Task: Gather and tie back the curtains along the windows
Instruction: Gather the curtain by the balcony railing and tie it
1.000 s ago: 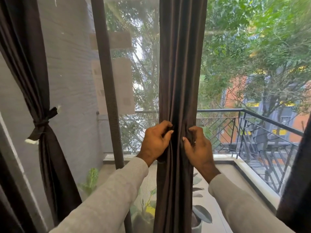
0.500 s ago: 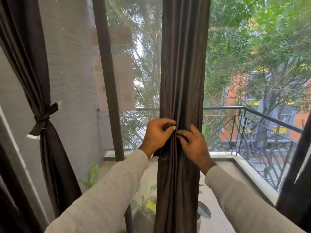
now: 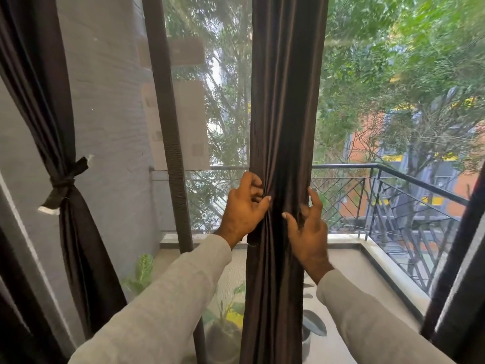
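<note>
Hanging dark brown curtain [image 3: 284, 114], bunched narrow w/ vertical folds, left hand [image 3: 242, 208] & right hand [image 3: 307, 227] gripping it

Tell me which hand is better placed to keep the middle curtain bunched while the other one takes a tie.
Probably the left hand: its fingers are curled tightly into the folds of the middle curtain. The right hand only pinches its right edge more loosely, so it could let go.

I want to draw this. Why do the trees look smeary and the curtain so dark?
Head view: bright daylight behind makes the middle curtain look dark; the trees are blurred, most at top right; both hands stay fairly sharp; straight window frame leans from wide-angle bending.
</note>
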### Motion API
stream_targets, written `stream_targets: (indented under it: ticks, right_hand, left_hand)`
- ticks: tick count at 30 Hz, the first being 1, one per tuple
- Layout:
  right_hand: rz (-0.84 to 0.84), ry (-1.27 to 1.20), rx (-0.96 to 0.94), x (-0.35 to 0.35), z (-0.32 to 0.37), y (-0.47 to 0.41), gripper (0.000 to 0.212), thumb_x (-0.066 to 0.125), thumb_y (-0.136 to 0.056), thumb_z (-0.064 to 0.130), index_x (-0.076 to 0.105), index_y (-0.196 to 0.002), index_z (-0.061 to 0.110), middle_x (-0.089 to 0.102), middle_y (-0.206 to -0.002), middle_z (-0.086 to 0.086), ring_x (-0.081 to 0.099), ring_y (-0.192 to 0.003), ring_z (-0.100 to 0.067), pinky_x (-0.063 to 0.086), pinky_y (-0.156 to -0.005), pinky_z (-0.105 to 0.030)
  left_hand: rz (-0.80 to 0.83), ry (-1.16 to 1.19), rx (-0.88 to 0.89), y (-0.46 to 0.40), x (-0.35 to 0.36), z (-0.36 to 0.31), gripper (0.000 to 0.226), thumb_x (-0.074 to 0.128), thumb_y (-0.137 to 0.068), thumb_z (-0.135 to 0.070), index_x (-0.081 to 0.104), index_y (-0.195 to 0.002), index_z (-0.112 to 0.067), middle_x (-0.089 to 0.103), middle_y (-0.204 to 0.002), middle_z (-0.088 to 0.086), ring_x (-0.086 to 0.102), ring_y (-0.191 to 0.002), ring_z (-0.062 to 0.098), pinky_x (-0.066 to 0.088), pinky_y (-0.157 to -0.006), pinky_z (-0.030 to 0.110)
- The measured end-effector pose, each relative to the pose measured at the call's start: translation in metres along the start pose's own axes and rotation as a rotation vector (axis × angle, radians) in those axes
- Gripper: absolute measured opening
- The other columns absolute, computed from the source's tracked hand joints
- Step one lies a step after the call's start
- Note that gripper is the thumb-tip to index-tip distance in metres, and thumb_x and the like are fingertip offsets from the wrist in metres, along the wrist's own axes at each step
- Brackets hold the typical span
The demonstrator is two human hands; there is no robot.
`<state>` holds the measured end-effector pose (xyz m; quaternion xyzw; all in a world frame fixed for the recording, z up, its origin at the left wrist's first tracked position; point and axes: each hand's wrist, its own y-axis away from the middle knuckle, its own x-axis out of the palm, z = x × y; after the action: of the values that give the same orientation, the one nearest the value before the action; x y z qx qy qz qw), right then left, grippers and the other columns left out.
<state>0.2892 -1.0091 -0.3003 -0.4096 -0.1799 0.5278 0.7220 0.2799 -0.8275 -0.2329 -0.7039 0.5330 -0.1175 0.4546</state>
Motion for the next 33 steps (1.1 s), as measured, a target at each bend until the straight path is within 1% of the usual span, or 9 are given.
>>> stream_targets:
  ticks: [3, 5, 11, 15, 20, 22, 24, 27, 33]
  right_hand:
    - [0.065, 0.175, -0.063, 0.005, -0.012, 0.009, 0.055, 0.052, -0.109, 0.034, 0.031, -0.16, 0.025, 0.075, -0.105, 0.002, 0.072, -0.082, -0.013, 0.063, -0.076, -0.03]
    - [0.196, 0.294, -0.11, 0.008, -0.019, 0.011, 0.041, 0.045, -0.112, 0.04, 0.044, -0.152, 0.03, 0.073, -0.109, 0.001, 0.072, -0.092, -0.02, 0.063, -0.083, -0.038]
    - [0.304, 0.618, -0.332, 0.019, -0.027, -0.004, 0.042, 0.061, -0.102, 0.022, 0.057, -0.141, 0.008, 0.071, -0.105, -0.01, 0.068, -0.087, -0.031, 0.057, -0.072, -0.041]
    - [0.292, 0.635, -0.412, 0.016, -0.026, -0.005, 0.043, 0.067, -0.097, 0.015, 0.059, -0.136, 0.0, 0.07, -0.098, -0.014, 0.066, -0.078, -0.033, 0.056, -0.065, -0.042]
    - [0.386, 0.624, -0.514, 0.008, -0.026, -0.005, 0.039, 0.051, -0.103, 0.026, 0.058, -0.136, 0.005, 0.069, -0.1, -0.013, 0.066, -0.084, -0.034, 0.053, -0.067, -0.042]
    - [0.414, 0.502, -0.411, -0.002, -0.028, -0.005, 0.04, 0.041, -0.11, 0.036, 0.058, -0.14, 0.016, 0.07, -0.112, -0.006, 0.066, -0.095, -0.027, 0.056, -0.076, -0.04]
    - [0.244, 0.355, -0.188, -0.01, -0.03, -0.008, 0.034, 0.04, -0.112, 0.042, 0.059, -0.133, 0.023, 0.069, -0.115, 0.0, 0.067, -0.096, -0.023, 0.057, -0.079, -0.039]
    - [0.025, 0.257, 0.056, -0.015, -0.029, -0.021, 0.028, 0.06, -0.104, 0.043, 0.059, -0.123, 0.022, 0.062, -0.114, 0.003, 0.065, -0.091, -0.015, 0.057, -0.076, -0.034]
    - [0.029, 0.108, 0.292, -0.005, -0.025, -0.042, 0.037, 0.077, -0.095, 0.033, 0.061, -0.127, 0.021, 0.068, -0.109, 0.001, 0.064, -0.082, -0.001, 0.054, -0.073, -0.023]
  left_hand:
    - [0.014, 0.016, -0.039, -0.001, 0.004, -0.001, 0.04, 0.082, -0.091, -0.014, 0.055, -0.118, -0.025, 0.07, -0.081, -0.007, 0.069, -0.071, 0.005, 0.06, -0.071, 0.021]
    - [0.03, 0.001, -0.03, -0.002, 0.006, -0.003, 0.035, 0.083, -0.09, -0.014, 0.063, -0.117, -0.022, 0.07, -0.081, -0.011, 0.068, -0.072, 0.0, 0.058, -0.074, 0.015]
    - [0.042, -0.032, -0.027, -0.004, 0.01, -0.008, 0.022, 0.083, -0.09, -0.014, 0.074, -0.11, -0.011, 0.072, -0.084, -0.007, 0.067, -0.073, -0.002, 0.056, -0.075, 0.012]
    - [0.044, -0.037, -0.006, -0.004, 0.008, -0.011, 0.022, 0.084, -0.091, -0.023, 0.074, -0.108, -0.012, 0.073, -0.084, -0.006, 0.069, -0.074, -0.002, 0.058, -0.073, 0.015]
    - [0.025, -0.148, 0.002, -0.002, 0.007, -0.016, 0.023, 0.088, -0.087, -0.028, 0.066, -0.094, -0.022, 0.065, -0.075, -0.014, 0.063, -0.066, -0.002, 0.055, -0.066, 0.018]
    - [-0.001, -0.175, -0.007, -0.004, 0.005, -0.012, 0.02, 0.082, -0.09, -0.024, 0.063, -0.09, -0.018, 0.066, -0.072, -0.006, 0.063, -0.065, 0.005, 0.056, -0.063, 0.026]
    - [-0.007, -0.177, -0.03, -0.006, 0.002, -0.006, 0.018, 0.078, -0.092, -0.023, 0.064, -0.09, -0.012, 0.067, -0.073, 0.001, 0.066, -0.066, 0.016, 0.06, -0.064, 0.035]
    - [-0.009, -0.177, -0.037, -0.007, -0.001, 0.0, 0.017, 0.076, -0.093, -0.022, 0.064, -0.088, -0.011, 0.068, -0.071, 0.003, 0.066, -0.065, 0.018, 0.06, -0.064, 0.041]
    - [0.013, -0.138, -0.037, -0.012, 0.002, 0.005, 0.017, 0.077, -0.091, -0.022, 0.065, -0.088, -0.012, 0.072, -0.076, 0.004, 0.071, -0.07, 0.02, 0.063, -0.069, 0.044]
